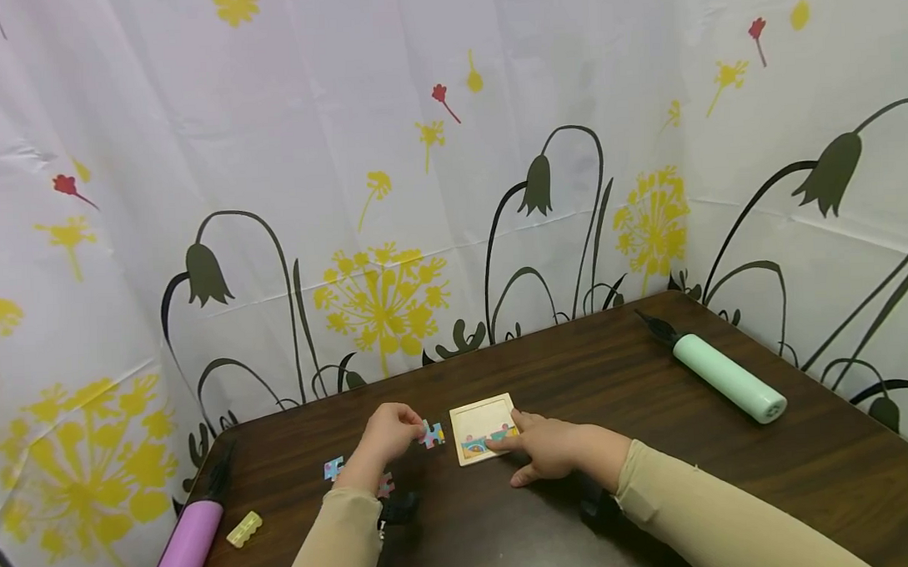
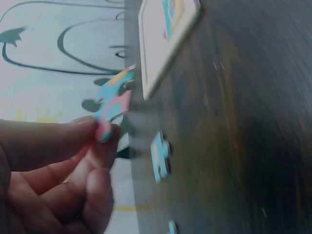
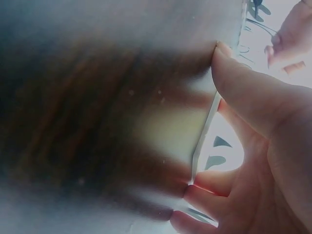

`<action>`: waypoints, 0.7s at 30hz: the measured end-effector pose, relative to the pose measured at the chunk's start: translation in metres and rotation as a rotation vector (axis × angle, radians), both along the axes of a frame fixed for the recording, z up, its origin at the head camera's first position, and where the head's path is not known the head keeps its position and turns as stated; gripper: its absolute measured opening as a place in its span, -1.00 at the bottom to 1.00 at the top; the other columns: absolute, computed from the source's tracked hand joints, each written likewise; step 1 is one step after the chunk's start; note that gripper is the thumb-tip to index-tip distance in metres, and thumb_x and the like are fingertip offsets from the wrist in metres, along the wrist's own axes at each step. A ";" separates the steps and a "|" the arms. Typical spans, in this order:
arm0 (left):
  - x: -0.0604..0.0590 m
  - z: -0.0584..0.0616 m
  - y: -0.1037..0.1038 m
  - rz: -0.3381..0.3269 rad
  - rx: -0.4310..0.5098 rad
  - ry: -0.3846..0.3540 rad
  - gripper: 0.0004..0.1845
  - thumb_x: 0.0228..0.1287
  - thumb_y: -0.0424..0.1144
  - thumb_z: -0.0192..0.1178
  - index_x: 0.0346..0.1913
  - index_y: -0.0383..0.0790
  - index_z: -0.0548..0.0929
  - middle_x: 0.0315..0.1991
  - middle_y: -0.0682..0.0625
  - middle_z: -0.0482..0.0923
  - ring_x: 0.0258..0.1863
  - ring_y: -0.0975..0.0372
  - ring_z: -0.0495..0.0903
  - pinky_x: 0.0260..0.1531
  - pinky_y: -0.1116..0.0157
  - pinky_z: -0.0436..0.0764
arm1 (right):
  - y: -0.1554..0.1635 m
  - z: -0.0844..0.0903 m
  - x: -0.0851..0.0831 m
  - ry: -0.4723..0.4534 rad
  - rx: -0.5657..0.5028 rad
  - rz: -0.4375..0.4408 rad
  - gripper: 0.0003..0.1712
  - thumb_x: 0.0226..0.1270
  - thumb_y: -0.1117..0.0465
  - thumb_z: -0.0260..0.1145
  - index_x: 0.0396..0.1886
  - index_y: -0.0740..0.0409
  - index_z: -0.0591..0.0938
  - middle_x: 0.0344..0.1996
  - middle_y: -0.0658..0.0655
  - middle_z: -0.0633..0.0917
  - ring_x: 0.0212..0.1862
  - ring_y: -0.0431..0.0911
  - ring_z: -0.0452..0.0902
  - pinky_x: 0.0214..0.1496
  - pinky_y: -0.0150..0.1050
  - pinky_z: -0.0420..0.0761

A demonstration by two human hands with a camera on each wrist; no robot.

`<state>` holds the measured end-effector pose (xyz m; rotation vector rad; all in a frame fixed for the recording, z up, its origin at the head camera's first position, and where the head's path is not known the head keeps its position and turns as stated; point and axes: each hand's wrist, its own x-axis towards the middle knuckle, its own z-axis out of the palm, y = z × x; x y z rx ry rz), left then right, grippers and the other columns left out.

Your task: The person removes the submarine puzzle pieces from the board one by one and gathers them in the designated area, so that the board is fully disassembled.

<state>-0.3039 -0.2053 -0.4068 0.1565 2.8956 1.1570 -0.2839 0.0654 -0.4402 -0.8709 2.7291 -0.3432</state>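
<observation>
Pinching a puzzle piece [image 1: 432, 434] just left of the tray [image 1: 483, 418], the left hand [image 1: 388, 436] must seat it (right hand [image 1: 547, 447] fingers straight, pressing tray on bench [image 1: 655, 443]).

Makeshift recording booth: flower-print curtains [image 1: 421, 193] around dark table [image 1: 577, 371].

Both arms wear long, close-fitting beige sleeves of plain fabric that end at the wrists: the left sleeve [image 1: 339, 538] and the right sleeve [image 1: 702, 513]. The left hand [image 1: 388, 436] and right hand [image 1: 553, 447] are bare, with no gloves or rings visible. A dark strap-like mount sits under each wrist, partly hidden by the sleeve cuffs.
</observation>
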 end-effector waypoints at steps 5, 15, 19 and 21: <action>0.005 -0.006 -0.015 -0.025 -0.067 -0.069 -0.88 0.09 -0.50 0.26 -0.55 -0.33 0.65 -0.49 0.03 0.55 -0.48 0.19 0.39 -0.48 0.26 0.40 | 0.001 0.001 0.000 -0.002 -0.007 -0.001 -0.23 0.24 -0.19 0.38 0.45 -0.36 0.37 0.48 0.38 0.11 0.46 0.25 0.06 0.35 0.14 0.22; 0.009 -0.020 -0.022 -0.005 -0.048 -0.142 -0.88 0.15 -0.48 0.26 -0.51 -0.29 0.65 -0.48 -0.02 0.53 -0.58 0.17 0.34 -0.63 0.28 0.36 | 0.000 -0.002 0.000 -0.004 0.005 -0.002 -0.22 0.24 -0.21 0.37 0.46 -0.40 0.35 0.49 0.36 0.10 0.47 0.24 0.05 0.35 0.15 0.22; 0.011 -0.019 -0.019 0.003 -0.075 -0.137 -0.89 0.13 -0.46 0.29 -0.51 -0.29 0.65 -0.46 -0.01 0.53 -0.44 0.12 0.41 -0.52 0.20 0.44 | 0.000 -0.001 0.000 -0.001 0.007 -0.004 -0.22 0.23 -0.21 0.37 0.46 -0.40 0.35 0.49 0.37 0.11 0.47 0.24 0.05 0.36 0.15 0.21; 0.012 -0.020 -0.018 0.015 -0.075 -0.144 -0.89 0.12 -0.46 0.30 -0.51 -0.28 0.65 -0.45 -0.02 0.53 -0.43 0.12 0.42 -0.55 0.19 0.48 | 0.000 -0.002 -0.001 0.000 0.007 -0.002 -0.22 0.24 -0.21 0.37 0.46 -0.40 0.35 0.49 0.37 0.11 0.47 0.23 0.04 0.36 0.15 0.21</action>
